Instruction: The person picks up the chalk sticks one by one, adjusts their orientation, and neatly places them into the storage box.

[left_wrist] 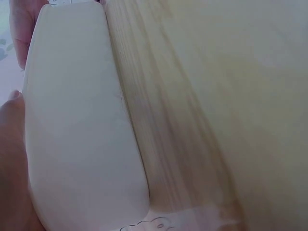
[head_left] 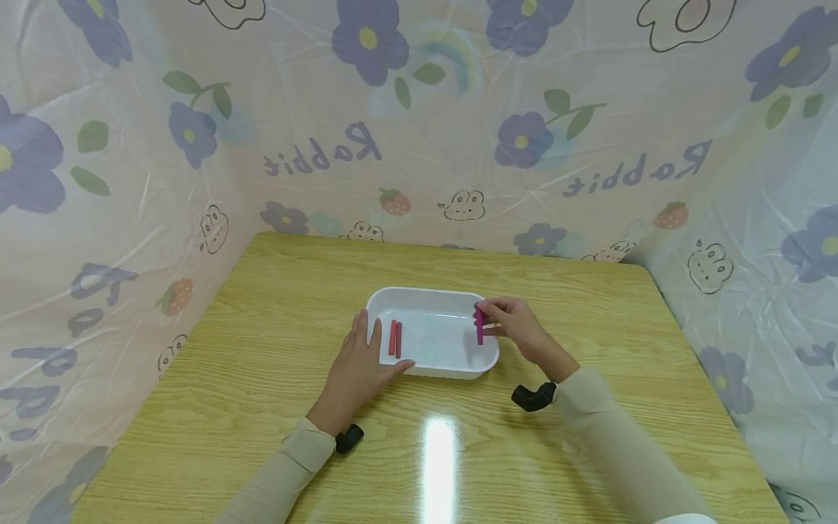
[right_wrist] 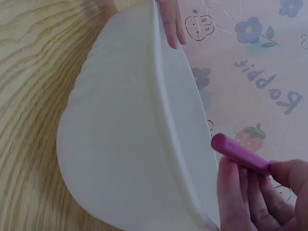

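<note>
Nearest the camera, a beige sleeve (head_left: pixel 625 444) was seen at five o'clock and another at seven. On the patterned curtain (head_left: pixel 432 109), the word "Rabbit" could be read mirror-reversed, at two o'clock and between ten and eleven. By the right hand (head_left: pixel 520 327), a magenta stick (head_left: pixel 480 327) was pinched between thumb and fingers, drawn in to its thickness, over the three o'clock end of the white tray (head_left: pixel 432 370). The left hand (head_left: pixel 353 371), fingers straight and spread, was laid against the tray's nine o'clock end. Inside that end, a red stick (head_left: pixel 392 338) and a darker stick (head_left: pixel 398 340) were laid side by side.
</note>
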A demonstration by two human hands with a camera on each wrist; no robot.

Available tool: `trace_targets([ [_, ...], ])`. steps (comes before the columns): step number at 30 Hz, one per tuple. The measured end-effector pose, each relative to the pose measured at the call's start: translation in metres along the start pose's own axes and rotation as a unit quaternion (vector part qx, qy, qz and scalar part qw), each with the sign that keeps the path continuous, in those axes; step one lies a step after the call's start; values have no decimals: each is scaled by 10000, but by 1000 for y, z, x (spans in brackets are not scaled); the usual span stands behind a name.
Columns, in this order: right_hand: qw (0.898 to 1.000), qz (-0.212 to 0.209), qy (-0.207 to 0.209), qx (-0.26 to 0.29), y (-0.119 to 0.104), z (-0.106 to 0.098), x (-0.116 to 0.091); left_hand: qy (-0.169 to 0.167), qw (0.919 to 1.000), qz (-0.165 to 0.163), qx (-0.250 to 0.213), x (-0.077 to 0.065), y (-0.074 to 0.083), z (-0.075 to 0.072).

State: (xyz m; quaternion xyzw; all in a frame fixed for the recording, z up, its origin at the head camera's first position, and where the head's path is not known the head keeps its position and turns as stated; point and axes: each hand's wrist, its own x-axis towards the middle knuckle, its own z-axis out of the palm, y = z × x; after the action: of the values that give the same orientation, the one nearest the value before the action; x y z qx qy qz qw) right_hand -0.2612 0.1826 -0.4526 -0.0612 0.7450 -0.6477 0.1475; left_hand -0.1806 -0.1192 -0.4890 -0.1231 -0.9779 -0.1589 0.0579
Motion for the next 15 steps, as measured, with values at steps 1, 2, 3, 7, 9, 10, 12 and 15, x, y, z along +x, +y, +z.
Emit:
trace_targets([
  [1, 10000, 26, -10, 27, 0, 2, 1, -2, 10000, -1, -4, 0, 0, 0],
  [2, 10000, 65, -25, 23, 0, 3, 1, -2, 10000, -1, -9, 0, 0, 0],
  [3, 9999, 107, -35, 18, 0, 5, 1, -3, 10000, 0, -15, 0, 0, 0],
  [7, 9998, 171, -114, -45, -2, 11, 1, 0, 10000, 9, -26, 0, 0, 0],
  [9, 9997, 181, -156, -50, -3, 14, 1, 3, 10000, 18, -19, 0, 0, 0],
  [10, 9997, 190, -171, -48, -4, 15, 1, 10, 10000, 19, -12, 0, 0, 0],
  [12, 9996, 205, -185, -40, -5, 17, 2, 12, 10000, 13, 9, 0, 0, 0],
  [15, 9996, 236, -180, -24, -4, 20, 4, -7, 10000, 2, 1, 0, 0, 0],
])
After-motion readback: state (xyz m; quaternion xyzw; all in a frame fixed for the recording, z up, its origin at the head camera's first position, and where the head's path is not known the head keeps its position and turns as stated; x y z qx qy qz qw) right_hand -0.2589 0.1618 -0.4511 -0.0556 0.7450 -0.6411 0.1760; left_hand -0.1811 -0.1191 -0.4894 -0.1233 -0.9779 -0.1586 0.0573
